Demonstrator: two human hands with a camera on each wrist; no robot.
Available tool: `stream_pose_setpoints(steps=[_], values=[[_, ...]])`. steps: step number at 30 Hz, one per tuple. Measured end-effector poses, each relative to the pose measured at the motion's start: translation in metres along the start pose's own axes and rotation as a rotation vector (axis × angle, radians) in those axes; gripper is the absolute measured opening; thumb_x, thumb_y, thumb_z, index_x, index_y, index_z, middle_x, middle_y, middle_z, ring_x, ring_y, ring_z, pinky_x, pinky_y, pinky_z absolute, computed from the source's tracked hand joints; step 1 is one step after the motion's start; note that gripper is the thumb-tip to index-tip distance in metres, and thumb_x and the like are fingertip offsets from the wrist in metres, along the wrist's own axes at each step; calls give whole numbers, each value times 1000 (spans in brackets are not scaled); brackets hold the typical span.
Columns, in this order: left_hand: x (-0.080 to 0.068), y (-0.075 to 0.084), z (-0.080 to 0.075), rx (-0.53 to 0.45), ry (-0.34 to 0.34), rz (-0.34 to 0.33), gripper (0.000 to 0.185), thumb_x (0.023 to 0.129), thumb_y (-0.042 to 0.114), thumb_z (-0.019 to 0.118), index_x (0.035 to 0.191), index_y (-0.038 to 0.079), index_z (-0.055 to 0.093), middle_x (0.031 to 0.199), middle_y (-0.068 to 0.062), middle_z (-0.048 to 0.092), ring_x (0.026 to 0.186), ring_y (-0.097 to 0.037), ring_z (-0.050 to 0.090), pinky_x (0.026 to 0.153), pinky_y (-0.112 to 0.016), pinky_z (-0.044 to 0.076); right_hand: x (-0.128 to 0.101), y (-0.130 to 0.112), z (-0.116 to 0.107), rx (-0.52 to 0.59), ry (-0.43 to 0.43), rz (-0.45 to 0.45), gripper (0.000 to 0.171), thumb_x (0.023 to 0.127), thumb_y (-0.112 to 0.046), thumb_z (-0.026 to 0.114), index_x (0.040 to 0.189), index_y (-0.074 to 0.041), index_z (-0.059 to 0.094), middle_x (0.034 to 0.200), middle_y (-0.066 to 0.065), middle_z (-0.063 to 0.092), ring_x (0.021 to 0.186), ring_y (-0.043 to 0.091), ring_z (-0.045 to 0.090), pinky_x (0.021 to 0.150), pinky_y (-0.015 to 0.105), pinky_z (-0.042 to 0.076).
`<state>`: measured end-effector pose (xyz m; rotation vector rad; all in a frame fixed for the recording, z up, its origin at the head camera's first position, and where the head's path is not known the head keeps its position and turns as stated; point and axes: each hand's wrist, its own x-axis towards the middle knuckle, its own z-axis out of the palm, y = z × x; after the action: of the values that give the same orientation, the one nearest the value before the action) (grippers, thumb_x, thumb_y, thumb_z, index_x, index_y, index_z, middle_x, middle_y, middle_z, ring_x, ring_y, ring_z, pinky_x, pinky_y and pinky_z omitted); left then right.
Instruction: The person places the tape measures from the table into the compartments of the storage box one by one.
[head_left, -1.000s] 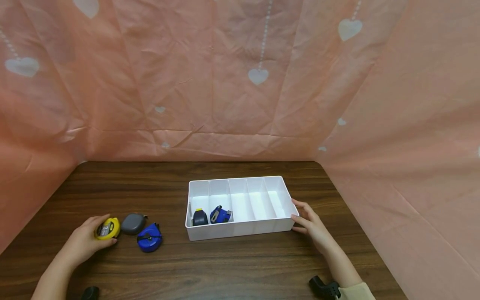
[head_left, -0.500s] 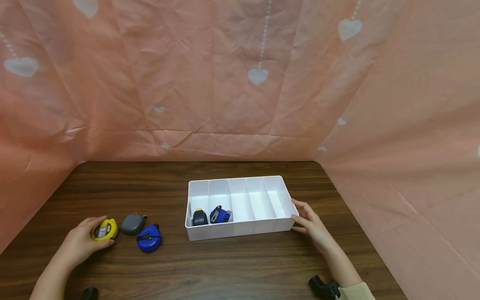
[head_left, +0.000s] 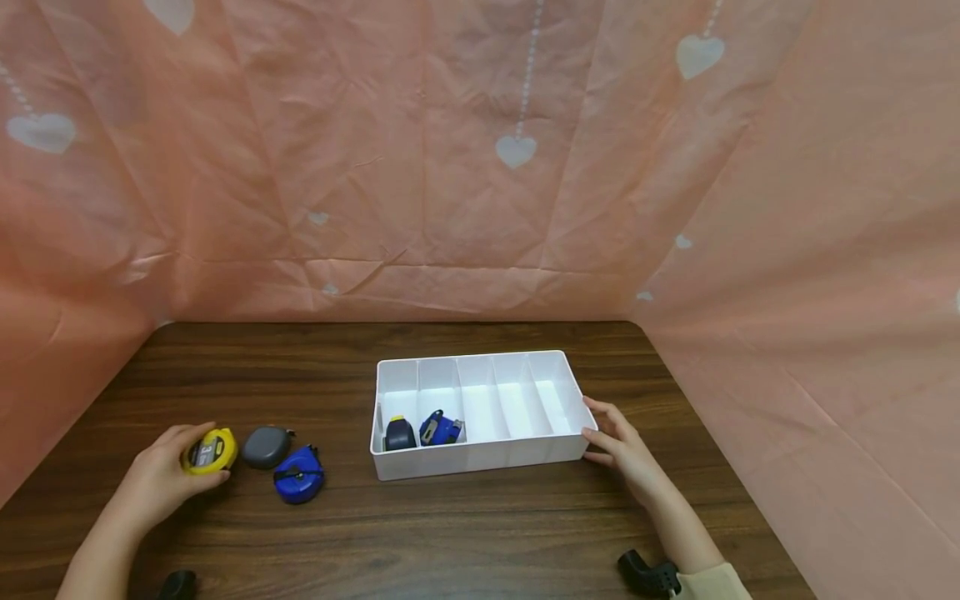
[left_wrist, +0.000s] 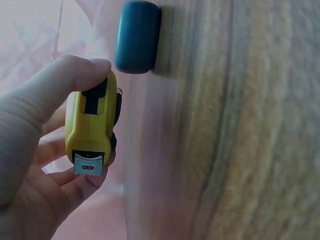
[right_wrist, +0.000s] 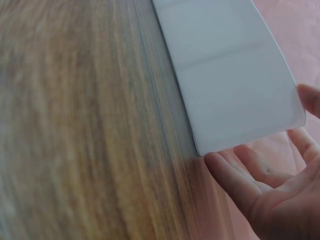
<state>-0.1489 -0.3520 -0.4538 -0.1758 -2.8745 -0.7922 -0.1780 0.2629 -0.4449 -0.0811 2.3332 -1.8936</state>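
My left hand [head_left: 161, 477] grips a yellow tape measure [head_left: 209, 451] at the table's front left, lifted slightly; in the left wrist view thumb and fingers curl round the yellow tape measure [left_wrist: 92, 125]. Beside it lie a grey tape measure [head_left: 266, 447] and a blue tape measure [head_left: 298, 476]. A white divided tray [head_left: 555, 454] sits mid-table with a dark blue tape measure [head_left: 400, 434] and a second blue tape measure [head_left: 440, 429] in its two left compartments. My right hand [head_left: 622, 450] rests with straight fingers against the tray's right end [right_wrist: 240, 100].
The brown wooden table [head_left: 465, 533] is walled by pink cloth with white hearts [head_left: 480, 167] at the back and on both sides. Black wrist-camera mounts [head_left: 648, 575] show at the bottom edge. The tray's three right compartments hold nothing.
My left hand has drawn the yellow tape measure a little to the left and up, away from the grey one. The right hand and tray have not moved.
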Motion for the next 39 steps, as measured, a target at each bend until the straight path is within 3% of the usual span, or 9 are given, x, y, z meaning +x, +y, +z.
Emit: stream_pose_setpoints(steps=[19,28,39], values=[[3,19,-8,-30,43,62,79,70,29,86,131,-8,50,122,-25,49,104,-44,50,76,-57,41,-1,-2,0,-3,1,3,56,96,-18,58,145,-8,33,144,25,34,122,37,44,87,46,49],[2,28,-9,-33,110,99,75,67,24,88,128,-5,55,120,-20,52,102,-39,52,75,-50,41,-1,-2,1,-12,2,2,55,97,-17,56,146,-8,33,144,25,34,121,38,45,87,46,49],[4,36,-13,-55,94,94,75,69,26,87,130,-2,53,125,-20,50,106,-39,50,76,-54,41,-1,-2,0,-8,-9,-18,54,97,-16,55,146,-7,32,138,28,38,116,34,49,87,47,49]])
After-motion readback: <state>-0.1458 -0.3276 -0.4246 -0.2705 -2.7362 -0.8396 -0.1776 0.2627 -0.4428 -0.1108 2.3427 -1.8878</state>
